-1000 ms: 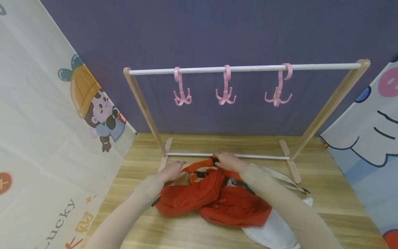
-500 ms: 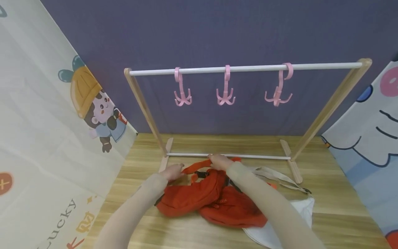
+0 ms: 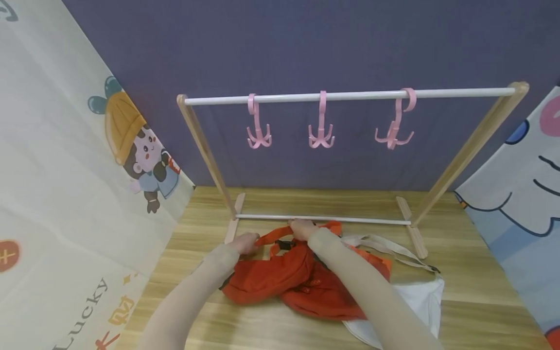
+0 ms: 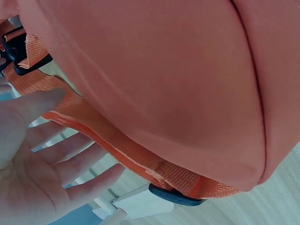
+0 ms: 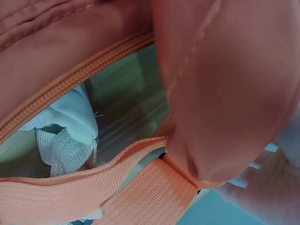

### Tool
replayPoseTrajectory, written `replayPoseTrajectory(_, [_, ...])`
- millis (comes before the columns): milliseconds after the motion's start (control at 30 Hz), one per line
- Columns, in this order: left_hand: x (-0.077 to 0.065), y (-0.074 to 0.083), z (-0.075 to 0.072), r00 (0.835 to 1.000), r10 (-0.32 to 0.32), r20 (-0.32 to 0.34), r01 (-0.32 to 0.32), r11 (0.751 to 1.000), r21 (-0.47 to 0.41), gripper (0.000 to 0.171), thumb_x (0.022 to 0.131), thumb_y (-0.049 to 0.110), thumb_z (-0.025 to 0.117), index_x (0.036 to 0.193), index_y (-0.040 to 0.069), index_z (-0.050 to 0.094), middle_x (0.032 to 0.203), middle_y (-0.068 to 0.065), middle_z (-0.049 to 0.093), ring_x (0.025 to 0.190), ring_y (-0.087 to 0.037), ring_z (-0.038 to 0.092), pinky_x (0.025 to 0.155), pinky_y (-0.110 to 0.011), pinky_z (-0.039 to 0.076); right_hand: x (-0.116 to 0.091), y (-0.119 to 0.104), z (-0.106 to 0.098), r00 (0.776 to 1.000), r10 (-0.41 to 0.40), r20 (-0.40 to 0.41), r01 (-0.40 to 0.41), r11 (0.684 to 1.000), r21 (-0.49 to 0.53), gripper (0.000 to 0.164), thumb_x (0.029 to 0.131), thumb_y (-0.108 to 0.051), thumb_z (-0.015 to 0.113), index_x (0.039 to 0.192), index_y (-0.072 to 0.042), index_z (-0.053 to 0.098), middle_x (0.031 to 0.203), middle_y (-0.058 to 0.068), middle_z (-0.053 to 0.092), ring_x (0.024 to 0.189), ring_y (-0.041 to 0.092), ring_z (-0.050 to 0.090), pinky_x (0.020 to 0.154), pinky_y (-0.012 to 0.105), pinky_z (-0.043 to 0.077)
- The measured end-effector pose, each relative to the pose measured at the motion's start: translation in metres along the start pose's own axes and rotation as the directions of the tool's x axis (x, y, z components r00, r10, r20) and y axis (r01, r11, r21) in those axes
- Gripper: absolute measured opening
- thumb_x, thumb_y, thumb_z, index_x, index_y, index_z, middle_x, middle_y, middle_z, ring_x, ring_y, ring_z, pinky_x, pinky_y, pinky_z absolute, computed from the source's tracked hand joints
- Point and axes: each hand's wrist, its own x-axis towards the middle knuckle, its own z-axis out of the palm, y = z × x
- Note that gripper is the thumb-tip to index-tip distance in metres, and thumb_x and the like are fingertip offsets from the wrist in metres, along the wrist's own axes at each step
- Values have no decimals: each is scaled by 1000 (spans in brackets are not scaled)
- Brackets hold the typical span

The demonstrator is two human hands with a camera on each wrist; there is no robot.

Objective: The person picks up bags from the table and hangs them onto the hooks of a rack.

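Two red waist bags lie together on the wooden table: the left bag (image 3: 267,279) overlaps the right bag (image 3: 315,296). An orange strap (image 3: 276,235) with a black buckle (image 3: 285,245) runs along the far side of the left bag. My left hand (image 3: 246,243) holds the strap's left part; in the left wrist view its thumb lies over the webbing (image 4: 75,105) and its fingers pass behind. My right hand (image 3: 303,229) grips the strap farther right, its fingertips hidden. In the right wrist view, red fabric (image 5: 229,84) partly covers that hand.
A white bag (image 3: 422,299) with a cream strap (image 3: 393,250) lies partly under the right red bag and my right forearm. Behind stands a wooden rack with a white top rail (image 3: 288,97), where three pink hooks (image 3: 321,133) hang. A lower bar (image 3: 367,220) crosses behind the bags.
My right hand has moved left along the orange strap, closer to my left hand. My left hand stays at the strap's left part. More of the right bag's orange edge shows.
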Motion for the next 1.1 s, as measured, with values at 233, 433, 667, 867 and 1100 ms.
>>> replayPoseTrajectory(233, [87,-103,82,989,133,-65,-122,981,154,20,86,21,55,94,4,63,89,-7,63,79,-19,58,67,-33,45,61,38,70,999,-3,-34,2,999,-45,21,78,-10,62,98,-16,60,100,14,59,90,30,57,66,52,45])
replayPoseTrajectory(433, [95,-121,96,960,230,-158,-207,967,148,23,81,15,52,58,16,47,53,3,40,49,-13,33,45,-29,30,63,42,79,996,-30,-86,18,990,-143,15,76,-2,59,84,-13,64,92,16,60,83,31,58,59,50,46])
replayPoseTrajectory(667, [44,-66,40,981,131,-144,-131,991,9,16,79,9,53,63,9,54,57,-1,47,53,-15,40,49,-31,37,68,47,80,979,-89,-183,52,979,-197,13,73,-1,62,76,-14,64,81,11,61,73,30,57,54,46,46])
replayPoseTrajectory(867, [44,-76,40,946,194,-260,-202,979,-6,10,81,17,55,74,10,58,66,-1,55,59,-16,49,53,-31,41,55,41,64,953,-137,-270,74,970,-232,13,69,-1,65,69,-13,62,74,8,62,69,25,58,52,43,47])
replayPoseTrajectory(1100, [-32,1,-21,941,111,-318,-145,986,-83,12,77,2,59,68,5,52,59,1,47,56,-14,43,53,-27,37,-34,-8,-21,913,-179,-366,85,962,-259,11,68,-12,71,68,-15,61,68,0,61,68,20,54,54,34,47])
